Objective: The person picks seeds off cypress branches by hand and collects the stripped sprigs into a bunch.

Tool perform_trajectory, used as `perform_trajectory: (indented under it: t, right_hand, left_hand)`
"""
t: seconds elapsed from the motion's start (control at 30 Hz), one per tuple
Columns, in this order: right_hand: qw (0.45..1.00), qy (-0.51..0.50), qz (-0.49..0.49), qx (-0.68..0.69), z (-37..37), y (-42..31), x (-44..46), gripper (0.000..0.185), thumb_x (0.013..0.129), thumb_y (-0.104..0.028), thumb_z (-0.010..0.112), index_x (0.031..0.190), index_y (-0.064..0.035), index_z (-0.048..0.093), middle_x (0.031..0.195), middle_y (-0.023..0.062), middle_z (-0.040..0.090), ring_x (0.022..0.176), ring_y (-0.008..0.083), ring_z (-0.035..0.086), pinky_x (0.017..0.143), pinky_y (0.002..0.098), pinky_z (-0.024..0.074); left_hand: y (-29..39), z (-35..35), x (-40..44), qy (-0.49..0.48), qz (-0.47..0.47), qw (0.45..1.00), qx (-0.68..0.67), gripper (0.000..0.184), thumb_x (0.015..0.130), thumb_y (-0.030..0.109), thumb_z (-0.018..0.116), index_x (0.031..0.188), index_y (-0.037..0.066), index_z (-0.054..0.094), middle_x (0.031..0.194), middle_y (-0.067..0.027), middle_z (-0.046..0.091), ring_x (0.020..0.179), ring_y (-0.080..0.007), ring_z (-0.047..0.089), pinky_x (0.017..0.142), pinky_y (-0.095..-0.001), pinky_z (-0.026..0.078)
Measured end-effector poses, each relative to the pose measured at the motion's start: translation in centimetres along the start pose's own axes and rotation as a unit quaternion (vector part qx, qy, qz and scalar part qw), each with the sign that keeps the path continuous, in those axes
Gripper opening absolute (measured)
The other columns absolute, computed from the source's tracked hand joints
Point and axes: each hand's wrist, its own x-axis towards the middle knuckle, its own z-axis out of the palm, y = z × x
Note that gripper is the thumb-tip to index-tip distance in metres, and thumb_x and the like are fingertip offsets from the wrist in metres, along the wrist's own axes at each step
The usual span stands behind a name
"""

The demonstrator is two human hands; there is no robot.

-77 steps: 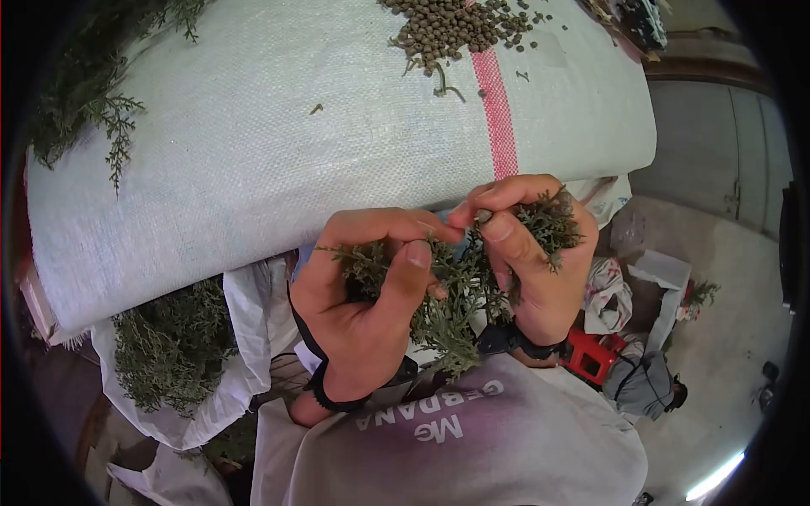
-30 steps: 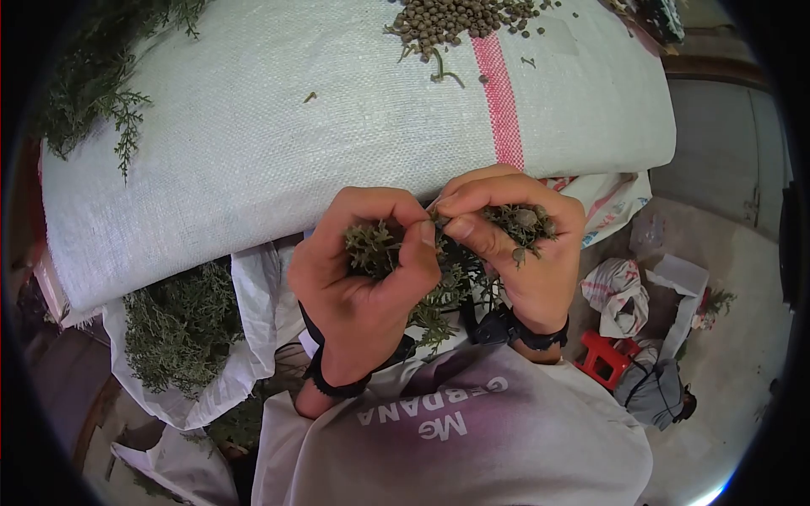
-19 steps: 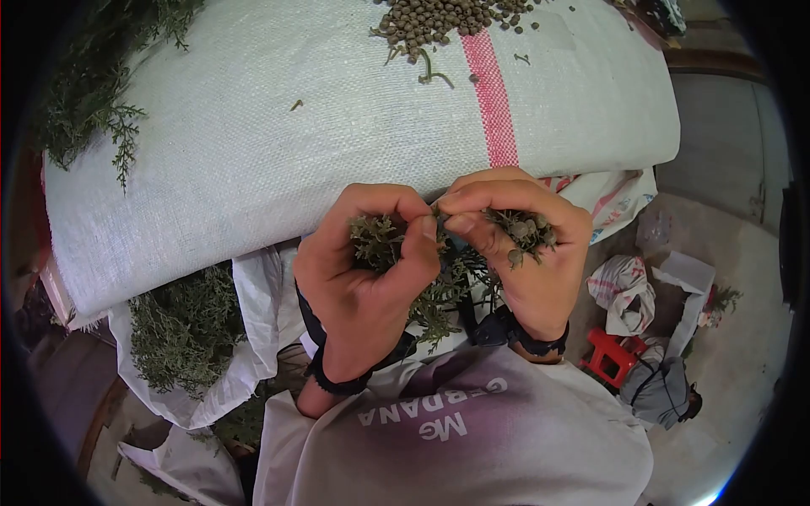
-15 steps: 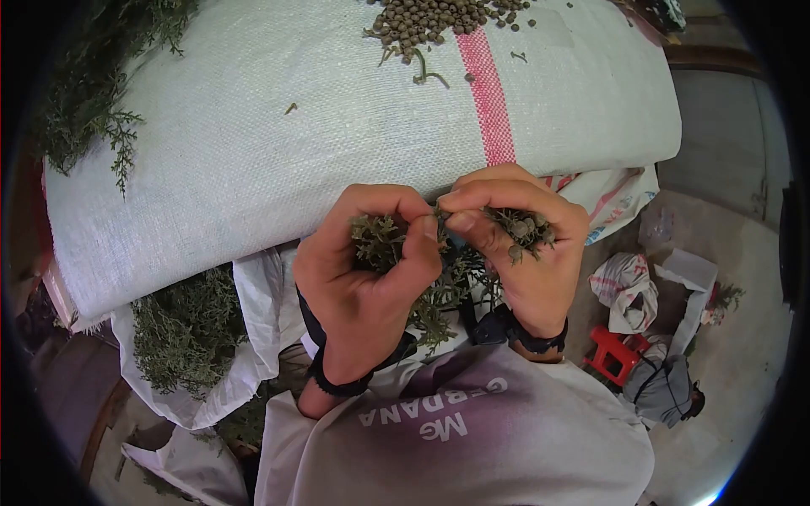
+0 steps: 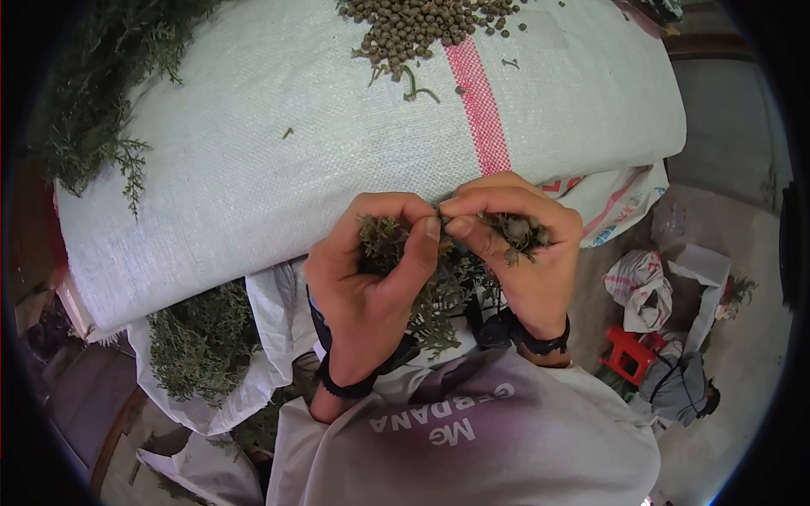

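Observation:
Both my hands meet in front of my chest, thumbs and forefingers pinched almost tip to tip. My left hand (image 5: 363, 278) is closed on a green conifer sprig (image 5: 384, 243), whose leafy ends stick out between thumb and fingers and hang below. My right hand (image 5: 523, 253) pinches close by and has a cluster of round grey-green cones (image 5: 521, 232) with bits of foliage in its curled fingers. What lies right between the fingertips is too small to make out. Just beyond the hands is a white woven sack (image 5: 295, 169) with a red stripe.
A pile of brown round cones (image 5: 413, 34) lies on the sack's far side. Conifer branches (image 5: 110, 93) spread at the far left; an open white bag (image 5: 270, 337) holds more foliage (image 5: 202, 341). At right on the floor are a red stool (image 5: 629, 354) and a bundled sack (image 5: 639, 291).
The view has shifted slightly, so the sack and floor objects sit a little differently. My hands keep nearly the same pinch, with the fingertips still together at the sprig.

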Motion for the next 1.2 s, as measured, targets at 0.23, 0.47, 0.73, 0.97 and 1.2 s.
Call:
perform_trajectory:
  t: [0.23, 0.47, 0.73, 0.97, 1.2]
  right_hand:
    - [0.976, 0.074, 0.164, 0.119, -1.2, -2.6, 0.6, 0.028, 0.083, -0.002, 0.076, 0.11, 0.0011, 0.069, 0.091, 0.005, 0.068, 0.082, 0.0078, 0.061, 0.075, 0.0219, 0.0498]
    - [0.991, -0.083, 0.09, -0.053, -1.7, -1.8, -0.1, 0.021, 0.084, -0.014, 0.075, 0.098, -0.0005, 0.067, 0.086, 0.0066, 0.069, 0.072, 0.0096, 0.062, 0.068, 0.021, 0.0485]
    - [0.973, 0.034, 0.144, 0.178, -4.1, -2.8, -0.8, 0.027, 0.076, -0.009, 0.084, 0.095, -0.0017, 0.066, 0.078, 0.0005, 0.066, 0.072, 0.0033, 0.056, 0.061, 0.0191, 0.0393]
    - [0.964, -0.159, 0.211, -0.039, -2.7, -3.8, -1.1, 0.026, 0.078, -0.016, 0.082, 0.097, -0.0044, 0.069, 0.074, 0.0008, 0.066, 0.066, 0.0035, 0.054, 0.058, 0.0209, 0.0374]
    - [0.96, -0.25, 0.121, -0.042, 0.4, -0.8, -2.0, 0.024, 0.073, -0.006, 0.086, 0.09, 0.0013, 0.07, 0.07, 0.0007, 0.063, 0.063, 0.0055, 0.054, 0.058, 0.0219, 0.0406]
  left_hand:
    - [1.3, 0.1, 0.2, -0.011, -0.079, 0.993, -0.085, 0.01, 0.092, 0.003, 0.068, 0.1, -0.002, 0.066, 0.084, -0.0035, 0.068, 0.066, -0.0026, 0.056, 0.054, -0.0176, 0.044]
    - [0.1, -0.3, 0.5, -0.058, 0.123, 0.989, 0.064, 0.016, 0.094, 0.005, 0.065, 0.108, -0.004, 0.063, 0.088, -0.0095, 0.071, 0.06, -0.006, 0.057, 0.052, -0.0188, 0.047]
    - [0.3, -2.8, 0.1, -0.106, -0.023, 0.961, -0.254, 0.024, 0.096, 0.015, 0.06, 0.113, -0.001, 0.057, 0.081, -0.0073, 0.065, 0.05, -0.013, 0.056, 0.045, -0.0256, 0.042]
    - [-2.4, -4.6, 2.6, -0.316, 0.115, 0.75, -0.569, 0.041, 0.094, 0.021, 0.06, 0.127, 0.003, 0.044, 0.094, -0.0056, 0.056, 0.057, -0.0157, 0.056, 0.049, -0.0245, 0.038]
    - [-0.3, -3.1, 0.8, -0.11, 0.129, 0.906, -0.387, 0.064, 0.087, 0.012, 0.066, 0.14, 0.002, 0.032, 0.112, -0.0108, 0.055, 0.084, -0.0183, 0.061, 0.06, -0.026, 0.044]
